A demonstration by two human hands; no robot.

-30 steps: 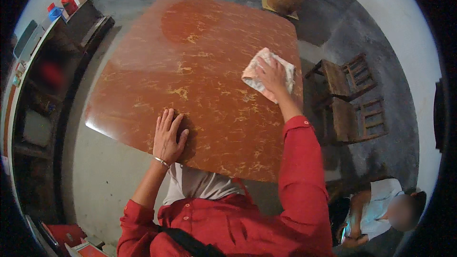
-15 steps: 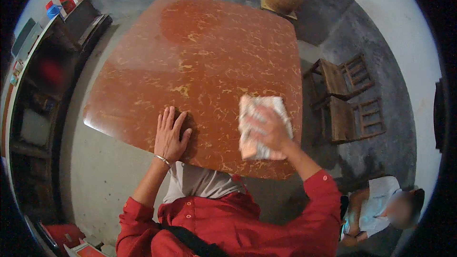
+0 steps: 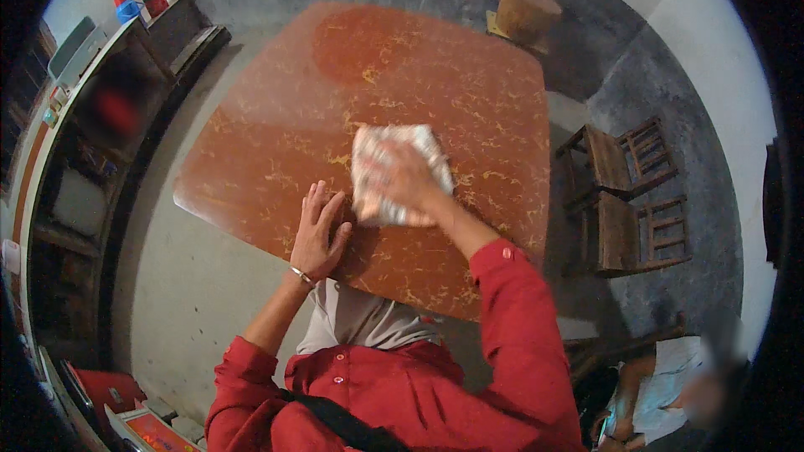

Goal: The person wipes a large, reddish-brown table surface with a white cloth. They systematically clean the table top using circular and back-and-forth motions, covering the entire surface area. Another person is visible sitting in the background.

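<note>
one pale cloth (image 3: 425, 142) beneath the right hand (image 3: 400, 177), which lies flattened over it, fingers extended but blurred; nearer the body, the left hand (image 3: 318, 238) rests outspread, empty, on the brown tabletop (image 3: 477, 84).

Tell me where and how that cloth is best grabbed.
Probably by the far edge of the cloth, pinched from the far side of the table: that edge looks flat and uncovered, whereas the right hand spreads over the middle.
</note>
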